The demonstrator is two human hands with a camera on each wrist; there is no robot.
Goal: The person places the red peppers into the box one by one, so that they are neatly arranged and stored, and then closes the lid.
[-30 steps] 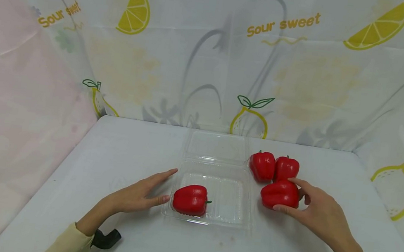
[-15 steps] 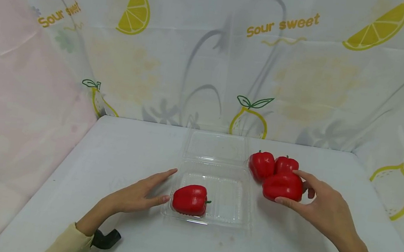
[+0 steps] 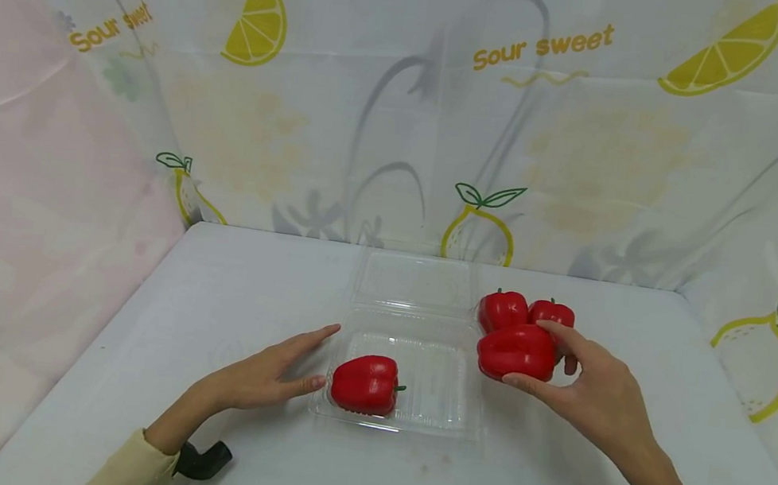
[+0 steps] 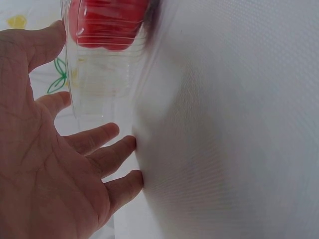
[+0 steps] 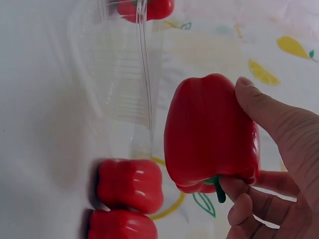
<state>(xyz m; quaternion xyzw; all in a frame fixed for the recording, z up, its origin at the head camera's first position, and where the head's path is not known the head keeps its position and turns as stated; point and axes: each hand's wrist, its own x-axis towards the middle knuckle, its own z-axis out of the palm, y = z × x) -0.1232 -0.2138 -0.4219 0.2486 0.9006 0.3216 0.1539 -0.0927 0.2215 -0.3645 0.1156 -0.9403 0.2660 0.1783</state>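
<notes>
My right hand (image 3: pixel 599 390) grips a red bell pepper (image 3: pixel 517 351) between thumb and fingers, lifted off the table; in the right wrist view the same pepper (image 5: pixel 212 129) shows its green stem by the fingers. A clear plastic clamshell container (image 3: pixel 441 384) lies with its lid (image 3: pixel 419 282) folded back. Inside its left part rests another red bell pepper (image 3: pixel 365 385) on its side. My left hand (image 3: pixel 266 372) is at the container's left edge, fingers spread; the left wrist view shows the thumb (image 4: pixel 47 45) at the container wall.
Two more red bell peppers stand behind the held one, a left one (image 3: pixel 502 311) and a right one (image 3: pixel 554 311), partly hidden. The white table (image 3: pixel 247 282) ends at a printed cloth backdrop (image 3: pixel 332 108).
My right hand has raised the bell pepper and carried it left, closer to the container. The left hand and the pepper in the container stay where they were.
</notes>
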